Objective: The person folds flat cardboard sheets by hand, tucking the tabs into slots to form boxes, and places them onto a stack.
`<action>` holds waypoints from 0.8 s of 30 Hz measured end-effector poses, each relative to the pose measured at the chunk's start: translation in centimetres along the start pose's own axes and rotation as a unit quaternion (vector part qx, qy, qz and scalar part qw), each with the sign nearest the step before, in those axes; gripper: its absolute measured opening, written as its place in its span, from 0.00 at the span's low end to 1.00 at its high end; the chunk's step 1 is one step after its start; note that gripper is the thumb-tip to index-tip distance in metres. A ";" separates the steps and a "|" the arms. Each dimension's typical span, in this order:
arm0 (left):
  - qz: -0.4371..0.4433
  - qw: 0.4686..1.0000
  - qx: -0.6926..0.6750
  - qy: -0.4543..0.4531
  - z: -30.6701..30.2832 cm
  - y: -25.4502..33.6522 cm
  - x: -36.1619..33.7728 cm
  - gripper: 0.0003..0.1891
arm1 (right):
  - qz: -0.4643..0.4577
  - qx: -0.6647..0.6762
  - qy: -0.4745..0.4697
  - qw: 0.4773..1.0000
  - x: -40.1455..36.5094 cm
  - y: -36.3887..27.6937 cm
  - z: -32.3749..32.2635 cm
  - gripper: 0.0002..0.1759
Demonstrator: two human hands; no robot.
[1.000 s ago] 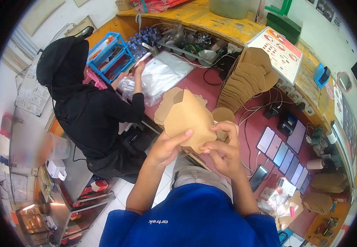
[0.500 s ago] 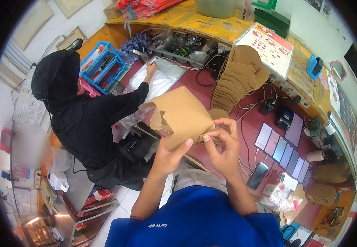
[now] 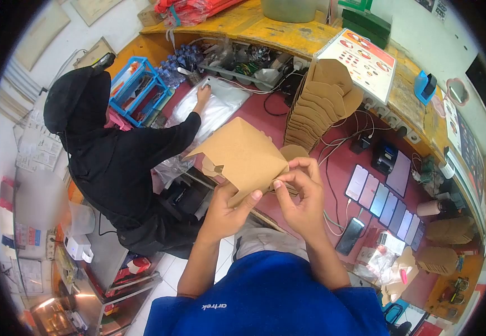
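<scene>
Between my two hands is a brown cardboard box [image 3: 243,151], partly folded, with notched flaps standing out at its left end. My left hand [image 3: 229,210] grips its near lower side, thumb on the outside and the other fingers hidden behind the board. At the box's right corner, my right hand [image 3: 302,187] pinches the folded edge between thumb and fingers. Just beyond the box rises a tall nested stack of brown cardboard boxes [image 3: 316,106] on the red tabletop [image 3: 268,123].
A person in black [image 3: 125,140] stands at my left, one hand on white plastic bags [image 3: 220,103]. Several phones [image 3: 380,201] lie in a row at right, with a dark phone [image 3: 350,236] nearer and cables around. A blue rack [image 3: 139,92] stands far left.
The box has tilted slightly in my hands, and its left flaps sit closer together. Both hands keep their hold, with my right fingers shifted a little at the corner.
</scene>
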State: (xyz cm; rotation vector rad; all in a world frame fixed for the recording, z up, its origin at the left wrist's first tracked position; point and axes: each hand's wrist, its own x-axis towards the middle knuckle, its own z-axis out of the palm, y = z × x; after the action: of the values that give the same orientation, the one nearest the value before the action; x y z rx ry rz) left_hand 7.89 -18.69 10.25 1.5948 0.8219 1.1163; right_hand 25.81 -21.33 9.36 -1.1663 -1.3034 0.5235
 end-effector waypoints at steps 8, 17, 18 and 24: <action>-0.008 1.000 0.028 0.007 0.1 0.6 0.1 0.13 | -0.012 -0.058 -0.015 0.998 0.3 -1.0 -0.2 0.05; 0.032 0.998 0.009 0.060 1.2 -1.3 -1.3 0.14 | 0.015 -0.001 -0.019 1.000 0.1 -1.6 0.1 0.06; 0.018 0.997 -0.018 0.073 1.3 -1.6 -1.4 0.15 | 0.014 -0.003 -0.019 1.000 0.2 -1.6 0.1 0.06; -0.005 0.996 -0.050 0.072 0.8 -1.6 -1.6 0.15 | 0.025 0.057 -0.009 0.998 0.4 -1.5 0.4 0.05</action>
State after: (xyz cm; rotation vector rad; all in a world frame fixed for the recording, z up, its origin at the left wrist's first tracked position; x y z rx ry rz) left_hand 8.08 -19.91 8.21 1.4392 0.8541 1.2577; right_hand 25.15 -21.41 10.78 -1.1041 -1.2452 0.6378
